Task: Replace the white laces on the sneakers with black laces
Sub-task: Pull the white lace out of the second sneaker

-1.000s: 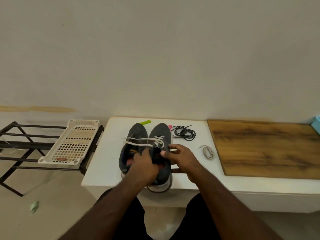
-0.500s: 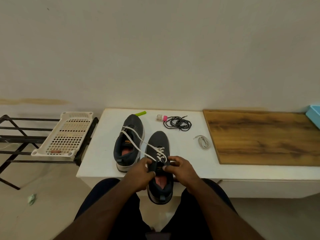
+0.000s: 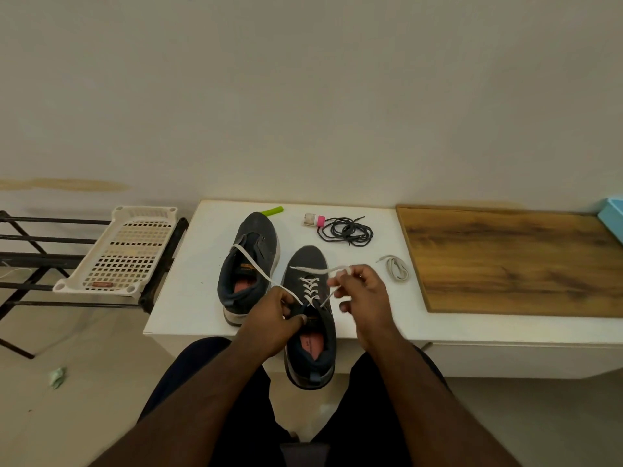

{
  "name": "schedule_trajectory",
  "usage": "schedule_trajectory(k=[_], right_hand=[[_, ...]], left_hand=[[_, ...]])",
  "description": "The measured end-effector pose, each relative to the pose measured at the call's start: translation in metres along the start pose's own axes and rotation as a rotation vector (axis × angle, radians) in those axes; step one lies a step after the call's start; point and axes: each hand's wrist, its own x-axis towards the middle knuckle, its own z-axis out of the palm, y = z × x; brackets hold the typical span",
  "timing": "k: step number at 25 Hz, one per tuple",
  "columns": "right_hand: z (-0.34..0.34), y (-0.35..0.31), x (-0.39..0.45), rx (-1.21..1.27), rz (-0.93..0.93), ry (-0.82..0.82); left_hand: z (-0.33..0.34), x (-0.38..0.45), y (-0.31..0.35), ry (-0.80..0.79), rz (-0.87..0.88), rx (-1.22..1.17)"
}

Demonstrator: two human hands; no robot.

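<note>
On the table [image 3: 188, 298] I see one sneaker [image 3: 247, 264] near the left edge, and a second sneaker [image 3: 308, 332] just right of it, its heel overhanging the front edge. Behind that second one, toward the back edge, lies a coil of laces [image 3: 345, 229], with a small spool [image 3: 313, 220] touching its left side. A folded lace [image 3: 396, 268] sits right of the sneakers, beside the board [image 3: 512, 261] covering the table's right part; a rack [image 3: 40, 257] carrying a tray [image 3: 124, 251] stands off the left edge.

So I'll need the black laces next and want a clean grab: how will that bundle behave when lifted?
The black laces lie in a loose tangled coil on the white table, so they will probably be floppy and light. Strands likely trail or snag. A pink-capped item sits at the coil's edge and might drag along.
</note>
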Motion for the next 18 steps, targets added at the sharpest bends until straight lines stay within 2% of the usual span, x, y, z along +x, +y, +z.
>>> schedule_trajectory(k=[2, 4, 6, 9, 10, 12, 15, 18], right_hand=[[-0.004, -0.024, 0.001, 0.104, -0.076, 0.022], [-0.007, -0.047, 0.005, 0.099, -0.165, 0.024], [-0.010, -0.058, 0.016, -0.065, -0.194, 0.031], [-0.015, -0.046, 0.022, -0.603, -0.128, 0.062], [-0.015, -0.035, 0.017, -0.685, -0.111, 0.071], [-0.010, -0.011, 0.000, -0.703, -0.095, 0.012], [0.002, 0.019, -0.015, -0.740, -0.056, -0.165], [0.006, 0.030, -0.009, -0.828, -0.120, -0.144]], left_hand=[[0.001, 0.000, 0.000, 0.029, 0.075, 0.027], [0.002, 0.002, 0.002, 0.037, 0.188, 0.080], [0.004, 0.006, 0.003, 0.004, 0.266, 0.154], [0.007, 0.010, 0.004, -0.055, 0.321, 0.293], [0.008, 0.011, 0.004, -0.056, 0.335, 0.322], [0.010, 0.014, 0.007, -0.012, 0.353, 0.314], [0.010, 0.018, 0.011, 0.050, 0.342, 0.243], [0.009, 0.020, 0.010, 0.063, 0.320, 0.173]])
